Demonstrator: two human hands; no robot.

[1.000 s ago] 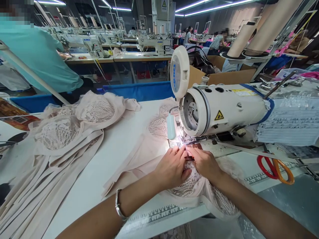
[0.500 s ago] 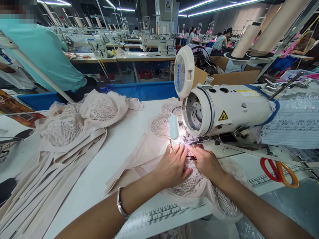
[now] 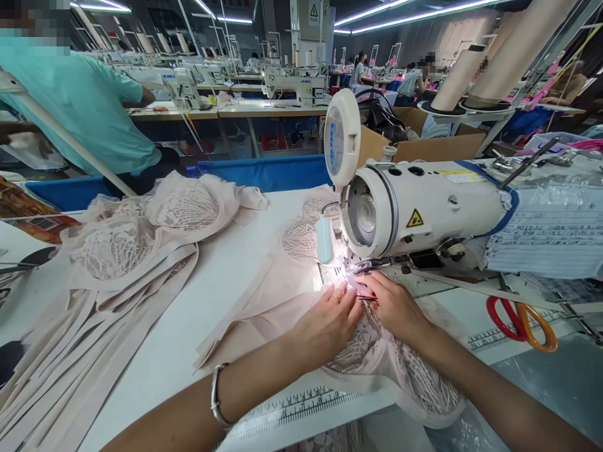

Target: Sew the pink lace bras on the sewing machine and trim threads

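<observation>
A pale pink lace bra (image 3: 424, 383) lies across the front of the sewing machine (image 3: 424, 210), its edge under the lit needle area. My left hand (image 3: 323, 326), closed with its fingertips pressed together, grips the bra's edge just in front of the needle. Close to its right, my right hand (image 3: 398, 307) pinches the same edge between thumb and fingers. A thin dark reddish tool (image 3: 367, 298) juts from under the right fingers; its kind is unclear. More joined pale pink bra pieces (image 3: 299, 242) spread behind and left of the needle. The fingertips partly hide the seam.
A pile of pale bras with long straps (image 3: 117, 248) covers the table's left side. Scissors with red and orange handles (image 3: 522, 323) lie at right. Thread cones (image 3: 459, 78) stand behind the machine. A co-worker in a turquoise shirt (image 3: 80, 107) sits at upper left.
Both hands have drawn slightly back from the needle, and more of the lit fabric shows ahead of them. The part inside the machine's round opening now looks blurred. The co-worker's arm has shifted.
</observation>
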